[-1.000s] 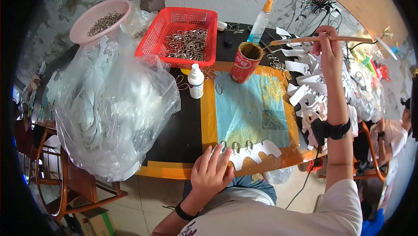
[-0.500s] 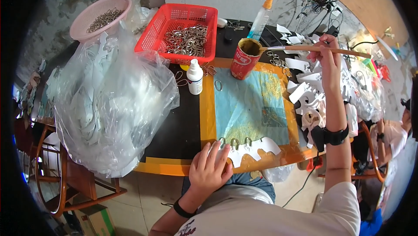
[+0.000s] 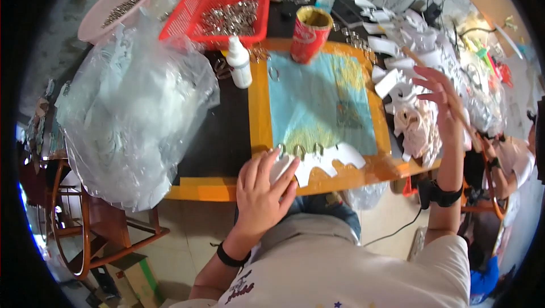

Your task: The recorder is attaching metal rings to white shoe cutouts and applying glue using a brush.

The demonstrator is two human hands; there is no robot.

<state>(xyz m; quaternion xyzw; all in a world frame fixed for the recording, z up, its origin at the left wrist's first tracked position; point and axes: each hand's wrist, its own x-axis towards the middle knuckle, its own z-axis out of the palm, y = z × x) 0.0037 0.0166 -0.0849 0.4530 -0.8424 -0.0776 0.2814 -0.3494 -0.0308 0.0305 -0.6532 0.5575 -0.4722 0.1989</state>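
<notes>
My left hand (image 3: 261, 194) lies with fingers spread on a scalloped white piece (image 3: 326, 166) at the table's near edge. Several oval metal rings (image 3: 300, 150) sit along that piece's far edge, close to my fingertips. At the right, my right hand (image 3: 443, 92) is raised, slightly blurred, with the wooden handle of a brush (image 3: 468, 123) held slantwise in it. The brush's bristles cannot be made out. A red can (image 3: 306, 44) with a yellowish, crusted rim stands at the far side of a stained blue sheet (image 3: 318, 103).
A red basket (image 3: 262, 30) of metal rings stands at the back, beside a pink bowl (image 3: 88, 32). A white bottle (image 3: 240, 66) is in front. A big plastic bag (image 3: 136, 120) fills the left; white cut pieces (image 3: 389, 84) pile up at right. Another person (image 3: 511, 163) sits far right.
My right hand has moved away from the can, and the brush has left the can's rim and turned to a slant. The whole view has shifted. My left hand stays on the white piece.
</notes>
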